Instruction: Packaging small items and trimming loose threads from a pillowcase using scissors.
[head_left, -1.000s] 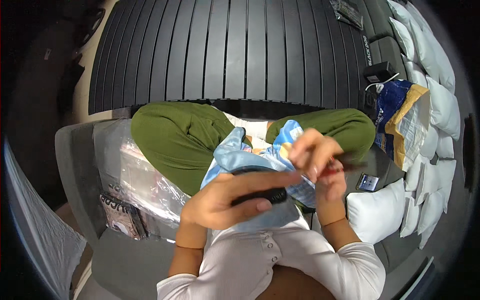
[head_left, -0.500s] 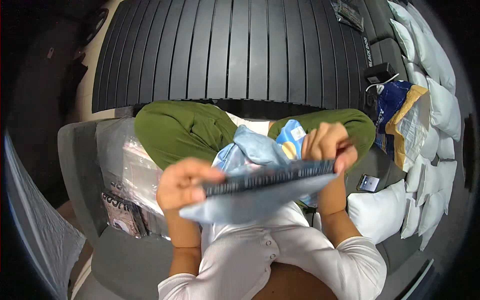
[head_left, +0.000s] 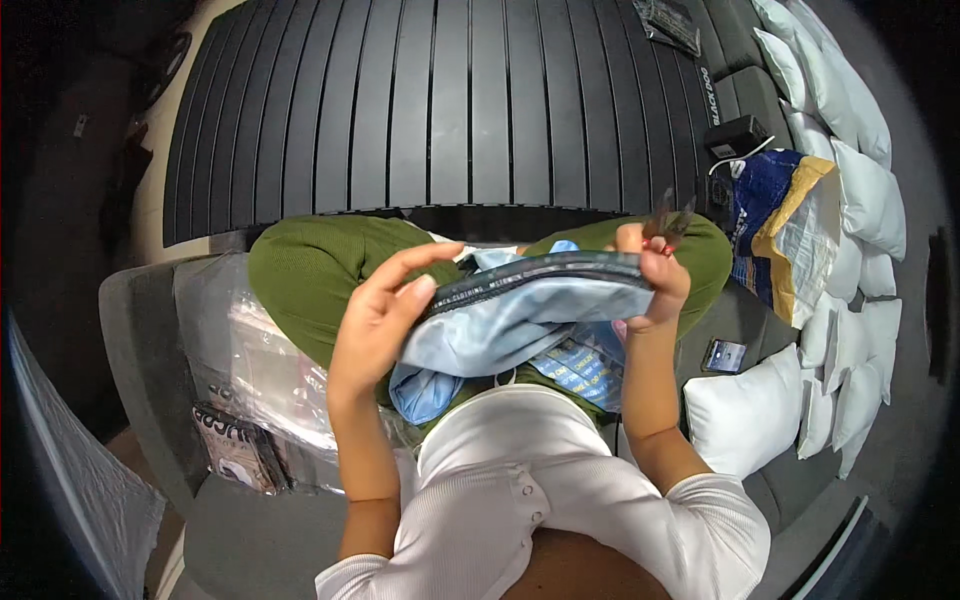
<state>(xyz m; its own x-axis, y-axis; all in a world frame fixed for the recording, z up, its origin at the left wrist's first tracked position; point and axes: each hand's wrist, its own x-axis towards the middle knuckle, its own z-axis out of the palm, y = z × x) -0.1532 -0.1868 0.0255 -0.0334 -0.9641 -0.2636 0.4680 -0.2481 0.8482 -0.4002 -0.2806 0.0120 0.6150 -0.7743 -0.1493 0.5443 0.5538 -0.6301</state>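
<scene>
A light blue garment (head_left: 480, 325) with a dark printed band along its edge is held up over my lap. My left hand (head_left: 375, 310) grips the band's left end between thumb and fingers. At the other end, my right hand (head_left: 655, 278) pinches the band. Two dark pointed blades with a bit of red, which look like small scissors (head_left: 668, 218), stick up from the right hand; their handles are mostly hidden. Below the garment, a blue printed plastic package (head_left: 580, 370) lies between my legs, partly covered.
A black ribbed table (head_left: 450, 110) stands in front of my crossed legs. Clear plastic packages (head_left: 270, 350) and a black printed bag (head_left: 235, 450) lie left on the grey sofa (head_left: 260, 530). To the right are white pillows (head_left: 745, 410), a blue-and-yellow sack (head_left: 785, 220) and a black box (head_left: 735, 135).
The garment's band has been raised and bowed upward, its fabric hanging more loosely. Both hands have moved up slightly. The blades at my right hand now show clearly, and the view has shifted a little.
</scene>
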